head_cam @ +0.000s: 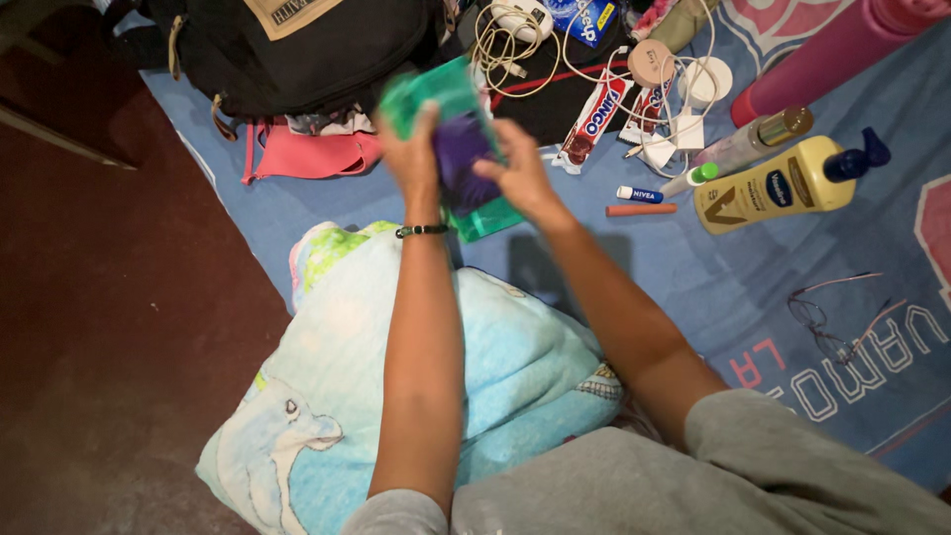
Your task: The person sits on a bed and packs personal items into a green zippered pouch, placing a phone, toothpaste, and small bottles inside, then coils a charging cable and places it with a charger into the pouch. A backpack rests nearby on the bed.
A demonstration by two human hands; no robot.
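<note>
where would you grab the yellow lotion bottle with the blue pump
Grip the bottle across its wide yellow body, coming from above. It lies flat on the blue mat, its flat face up and its long sides free, with the pump pointing right. Set the fingers on the two long edges, not on the pump.

Bare blue mat (693,287) right of the arms lies open (glasses (837,317) further right); backpack (297,50) and cables (515,50) crowd ahead.
</note>
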